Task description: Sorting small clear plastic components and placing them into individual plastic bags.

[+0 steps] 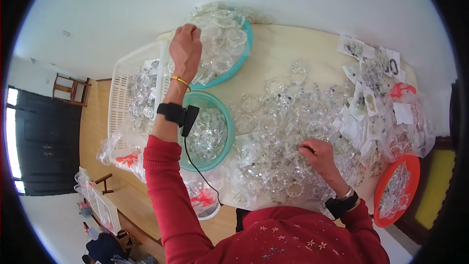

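My left hand (186, 51) is stretched far forward over the left side of a blue basin (248, 44) heaped with clear plastic packets (220, 34). Its fingers are curled closed; what they hold, if anything, is hidden. My right hand (317, 155) is closed with fingertips together, low over a wide pile of beaded bracelets in clear packets (288, 117). I cannot make out anything between its fingers. A green basin (228, 137) with more shiny packets stands near my left forearm.
A white slatted basket (117, 102) of packets stands left, a plastic bag with red print (128, 159) near it. White cards with bracelets (359, 102) and bagged bracelets (405, 127) lie right. A red basin (415, 171) sits by the table's right edge. A cable (198, 171) trails from my left wrist.
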`<state>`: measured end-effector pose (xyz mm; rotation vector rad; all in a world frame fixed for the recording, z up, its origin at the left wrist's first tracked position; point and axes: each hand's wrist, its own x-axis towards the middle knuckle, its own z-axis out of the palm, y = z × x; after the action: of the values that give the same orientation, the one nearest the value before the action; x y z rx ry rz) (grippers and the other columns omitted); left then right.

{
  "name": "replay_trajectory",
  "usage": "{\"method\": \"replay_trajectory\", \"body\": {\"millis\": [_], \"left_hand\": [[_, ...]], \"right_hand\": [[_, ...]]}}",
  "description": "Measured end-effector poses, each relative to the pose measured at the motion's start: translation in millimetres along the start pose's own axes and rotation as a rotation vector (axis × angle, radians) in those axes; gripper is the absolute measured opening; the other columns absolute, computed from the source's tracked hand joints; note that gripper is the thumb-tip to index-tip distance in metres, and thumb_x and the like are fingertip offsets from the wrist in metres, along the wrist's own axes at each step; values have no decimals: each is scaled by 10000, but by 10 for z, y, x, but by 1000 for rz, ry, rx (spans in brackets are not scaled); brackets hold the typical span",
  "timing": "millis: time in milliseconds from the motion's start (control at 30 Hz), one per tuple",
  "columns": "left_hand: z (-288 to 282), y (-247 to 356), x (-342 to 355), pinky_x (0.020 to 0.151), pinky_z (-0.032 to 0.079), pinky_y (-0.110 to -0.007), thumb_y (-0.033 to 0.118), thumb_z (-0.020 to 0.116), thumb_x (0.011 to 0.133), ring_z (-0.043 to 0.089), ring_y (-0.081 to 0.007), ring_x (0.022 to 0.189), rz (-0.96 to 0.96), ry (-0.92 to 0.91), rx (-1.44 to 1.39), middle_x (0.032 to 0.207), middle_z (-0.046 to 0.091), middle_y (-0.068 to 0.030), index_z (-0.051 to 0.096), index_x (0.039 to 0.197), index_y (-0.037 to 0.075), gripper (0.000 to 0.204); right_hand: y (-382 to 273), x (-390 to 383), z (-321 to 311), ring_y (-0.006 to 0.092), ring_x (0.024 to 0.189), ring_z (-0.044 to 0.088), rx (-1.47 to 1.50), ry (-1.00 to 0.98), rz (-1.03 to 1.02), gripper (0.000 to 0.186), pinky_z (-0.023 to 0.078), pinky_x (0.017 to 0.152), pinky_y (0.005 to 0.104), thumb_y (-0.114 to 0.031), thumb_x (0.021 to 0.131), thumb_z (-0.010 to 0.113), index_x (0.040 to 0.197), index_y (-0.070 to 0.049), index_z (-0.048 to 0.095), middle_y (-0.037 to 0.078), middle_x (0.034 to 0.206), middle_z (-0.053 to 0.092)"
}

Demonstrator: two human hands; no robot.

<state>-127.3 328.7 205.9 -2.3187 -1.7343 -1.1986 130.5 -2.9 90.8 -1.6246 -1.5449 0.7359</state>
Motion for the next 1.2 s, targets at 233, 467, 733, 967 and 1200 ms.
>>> {"method": "replay_trajectory", "body": {"millis": [233,467,733,967,1200], "left_hand": [[960,428,347,839,443,-452,186,550,784,536,-344,1005,504,-233,34,982,614,-122,683,868,108,176],[1621,525,508,854,426,-484,130,546,763,542,-326,995,386,-355,532,990,612,-124,671,859,63,171],[1324,639,118,828,435,-413,-10,509,686,541,-324,922,760,-442,271,923,602,-156,616,815,0,168],[497,1417,-1225,883,428,-451,26,566,641,516,-353,985,1067,-744,-347,1070,559,-162,557,1089,0,449],[881,895,-211,872,451,-437,108,627,731,542,-334,1043,589,-628,-12,1073,608,-155,641,931,47,210]], "right_hand": [[-1,19,12,194,595,612,4,8,31,87,457,542,289,-80,738,675,809,-34,656,89,694,632],[89,51,21,250,635,626,60,39,-26,75,481,553,330,-104,740,678,788,-61,640,81,716,636],[83,89,29,240,603,623,78,76,-68,83,472,528,311,-60,711,693,772,-42,638,92,690,631],[95,66,31,247,600,621,90,86,-61,82,470,526,313,-51,708,691,768,-35,638,97,685,630],[124,93,10,252,611,627,56,83,-62,80,479,523,330,-61,713,685,773,-52,634,87,702,638]]}}
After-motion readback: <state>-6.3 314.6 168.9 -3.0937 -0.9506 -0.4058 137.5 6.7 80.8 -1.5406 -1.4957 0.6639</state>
